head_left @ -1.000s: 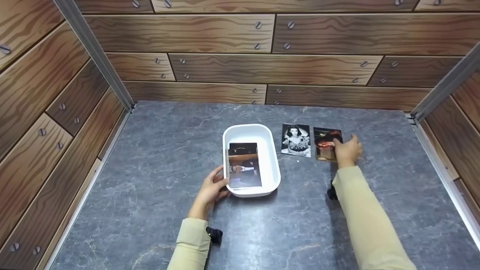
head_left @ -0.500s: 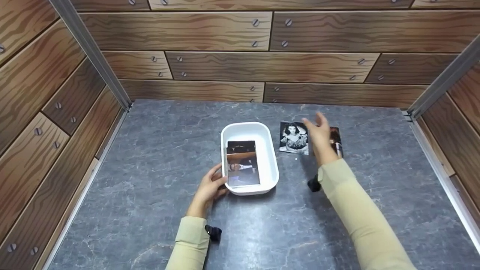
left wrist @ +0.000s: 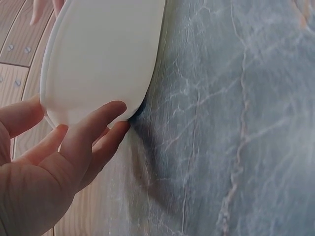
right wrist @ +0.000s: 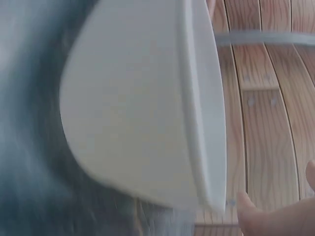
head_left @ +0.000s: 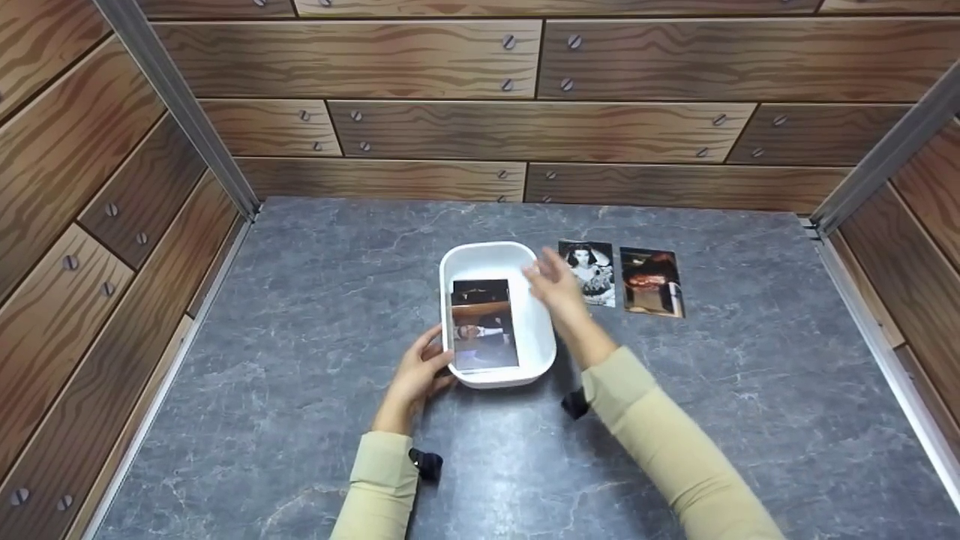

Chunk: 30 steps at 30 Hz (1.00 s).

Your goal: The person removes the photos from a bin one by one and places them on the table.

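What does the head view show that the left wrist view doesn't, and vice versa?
Only the head view: one or more photos inside the white tub, two loose photos beside it, and the sleeves.
Only the left wrist view: the palm side of the left hand, close up.
Both: tub, left hand, at least part of the right hand, table and wood-patterned wall.

The worktop [head_left: 315, 300] is dark grey with a marbled look — pale veins, a few of them tan — and catches a bright glare near the front middle. Beyond it stands a back wall [head_left: 420, 127] patterned with brown wood planks of uneven tone, dotted with slotted screws [head_left: 508, 42]. The left wall [head_left: 45, 210] and right wall [head_left: 922, 277] carry similar planks. Grey metal posts [head_left: 184, 105] mark the rear corners, and pale strips [head_left: 170, 375] edge the sides.
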{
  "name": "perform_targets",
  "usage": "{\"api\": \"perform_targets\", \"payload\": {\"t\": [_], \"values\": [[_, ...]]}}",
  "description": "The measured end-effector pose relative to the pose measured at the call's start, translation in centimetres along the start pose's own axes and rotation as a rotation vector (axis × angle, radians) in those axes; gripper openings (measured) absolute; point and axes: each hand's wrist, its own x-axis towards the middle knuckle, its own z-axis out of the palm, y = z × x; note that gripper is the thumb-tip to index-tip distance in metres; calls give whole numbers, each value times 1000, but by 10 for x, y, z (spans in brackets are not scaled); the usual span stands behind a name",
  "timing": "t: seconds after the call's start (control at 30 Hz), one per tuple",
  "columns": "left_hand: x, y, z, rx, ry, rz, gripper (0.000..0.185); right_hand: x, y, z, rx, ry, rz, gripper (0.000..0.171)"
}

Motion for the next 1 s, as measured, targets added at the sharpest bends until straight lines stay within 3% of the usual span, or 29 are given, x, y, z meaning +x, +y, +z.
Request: {"api": "perform_targets", "payload": {"t": [0.23,0.37,0.47,0.6,0.7,0.87,1.0], "values": [[1,1,-1,11,11,-7,58,-19,21,25,-31,-95,86,68],[1,3,-1,23,9,-11,58,-18,35,29,-66,-104,117,69],[2,4,0,18,8,-9,58,13,77,21,-109,-101,96,73],[3,2,1,6,0,-4,58,74,154,0,-178,-60,96,80],[3,0,1,-2,-10,2,58,94,177,-8,-208,-45,139,78],[1,-1,0,-9,-13,2,58,90,178,-7,-241,-65,106,75],[0,-1,-1,-16,-13,6,58,80,169,5,-347,-51,113,75]]}}
